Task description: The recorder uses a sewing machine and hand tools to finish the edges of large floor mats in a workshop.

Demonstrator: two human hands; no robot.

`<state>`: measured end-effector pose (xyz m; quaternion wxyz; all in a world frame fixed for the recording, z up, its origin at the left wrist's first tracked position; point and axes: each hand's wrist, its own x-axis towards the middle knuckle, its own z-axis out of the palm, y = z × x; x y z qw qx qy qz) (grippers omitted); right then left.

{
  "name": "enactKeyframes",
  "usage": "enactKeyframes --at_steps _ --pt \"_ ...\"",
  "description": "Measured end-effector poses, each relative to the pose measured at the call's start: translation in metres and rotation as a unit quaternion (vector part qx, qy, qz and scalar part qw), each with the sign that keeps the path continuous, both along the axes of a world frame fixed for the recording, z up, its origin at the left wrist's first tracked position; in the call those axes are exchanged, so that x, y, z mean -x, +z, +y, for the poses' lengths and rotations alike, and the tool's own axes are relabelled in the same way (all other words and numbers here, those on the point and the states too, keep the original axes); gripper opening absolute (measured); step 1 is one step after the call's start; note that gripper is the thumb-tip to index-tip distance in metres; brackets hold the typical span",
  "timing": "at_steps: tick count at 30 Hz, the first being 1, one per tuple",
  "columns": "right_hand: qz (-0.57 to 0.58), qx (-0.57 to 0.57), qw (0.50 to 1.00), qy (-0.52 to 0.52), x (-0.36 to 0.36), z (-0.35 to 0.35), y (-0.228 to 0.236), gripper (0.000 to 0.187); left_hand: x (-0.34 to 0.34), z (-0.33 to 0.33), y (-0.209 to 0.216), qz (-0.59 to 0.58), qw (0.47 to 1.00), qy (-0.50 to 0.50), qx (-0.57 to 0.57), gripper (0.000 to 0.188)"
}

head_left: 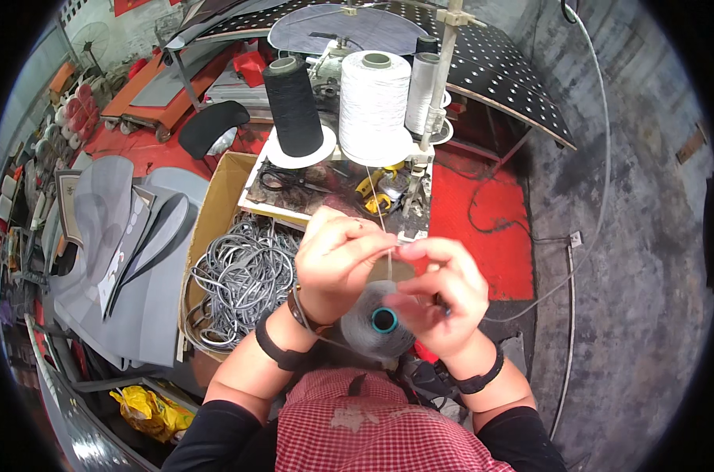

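Observation:
My left hand (335, 263) is closed, its thumb and forefinger pinching a thin pale thread (379, 206). My right hand (449, 293) meets it at the fingertips, also in a pinch on the thread and slightly smeared by motion. The thread runs up toward a large white thread cone (375, 110) on the stand in front of me. Below both hands sits a grey thread cone (361, 322) with a teal core, partly covered by my right hand. A black thread cone (294, 110) stands left of the white one.
Black-handled scissors (282, 181) and a yellow tape measure (392, 186) lie on the cluttered machine table (254, 193). At the left, a cardboard box (215, 206) holds tangled grey cord (243, 279). Grey cut panels (105, 236) are piled farther left. A pale cable (605, 157) hangs at the right.

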<state>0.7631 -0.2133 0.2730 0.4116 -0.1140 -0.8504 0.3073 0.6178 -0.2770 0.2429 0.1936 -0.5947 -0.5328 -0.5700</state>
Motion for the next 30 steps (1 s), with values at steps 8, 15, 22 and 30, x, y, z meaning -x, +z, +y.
enactKeyframes --at_steps 8,15,22,30 --pt "0.008 0.162 0.964 0.211 0.057 0.031 -0.001 0.019 0.004 -0.015 -0.003 -0.289 0.952 -0.058 -0.078 0.009" --pt "0.061 0.056 0.992 0.090 0.050 0.004 -0.017 0.015 0.011 -0.032 0.009 -0.440 0.882 -0.154 -0.066 0.004" --pt "0.036 -0.055 0.992 0.112 0.037 -0.004 -0.005 0.024 0.014 -0.039 0.009 -0.501 0.845 -0.187 0.016 0.005" --pt "-0.021 -0.140 0.981 0.135 0.023 -0.001 0.000 0.018 0.009 -0.038 0.016 -0.541 0.817 -0.201 0.025 0.005"
